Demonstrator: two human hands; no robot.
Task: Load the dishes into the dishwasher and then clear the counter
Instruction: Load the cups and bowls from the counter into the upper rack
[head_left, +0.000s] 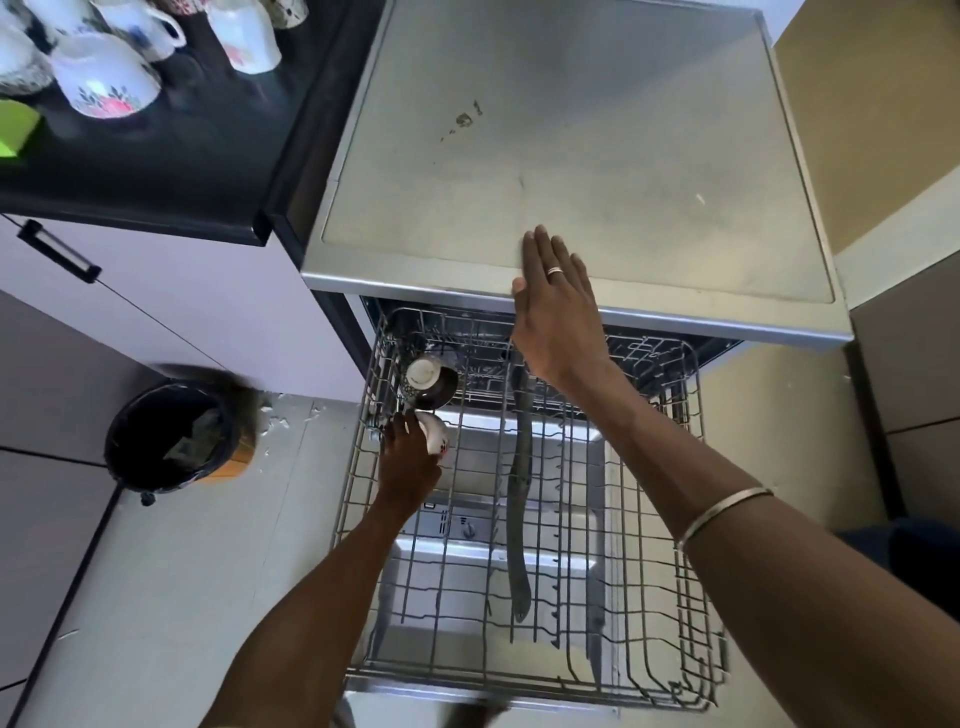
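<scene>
Head view — loading step: left hand (410, 457) grips a cup (435, 432) at the rack (649, 597) beside a bowl (428, 382), right hand (558, 306) flat, holding nothing, on the dishwasher top (571, 130) — next, seat cup, fetch more.

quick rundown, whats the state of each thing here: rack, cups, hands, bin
dishwasher rack: pulled out, mostly bare
dark cup: lying tilted in the rack's far left corner
white cup: gripped by the left hand, at the rack
right hand: flat on the dishwasher top
counter cups: upside down, not loaded
bin: open, holds scraps
</scene>
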